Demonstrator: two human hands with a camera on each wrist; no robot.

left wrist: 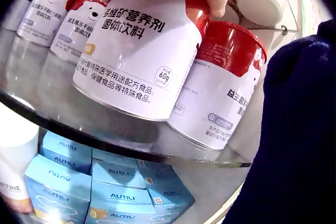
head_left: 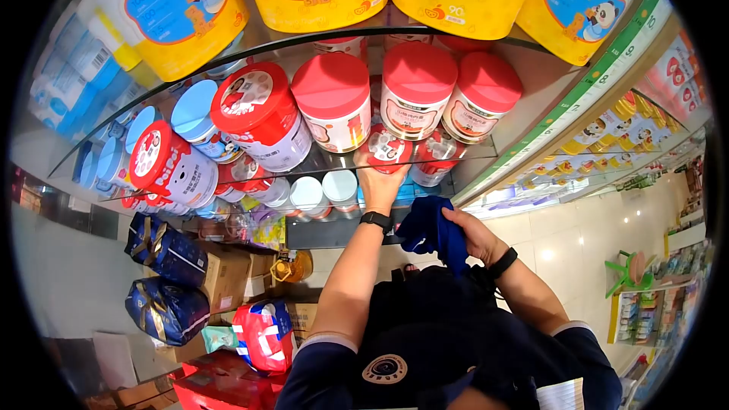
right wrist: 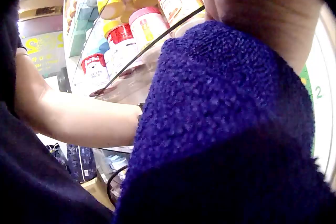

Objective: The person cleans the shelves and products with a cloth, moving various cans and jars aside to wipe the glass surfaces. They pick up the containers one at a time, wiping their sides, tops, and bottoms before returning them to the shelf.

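The left hand (head_left: pixel 377 182) reaches up to the glass shelf (head_left: pixel 486 153), its fingers curled round a red-lidded can (head_left: pixel 387 149) at its twelve o'clock, the can's long axis tilted off upright. At four o'clock, the right hand (head_left: pixel 472 234) grips a blue cloth (head_left: pixel 433 234), well below.
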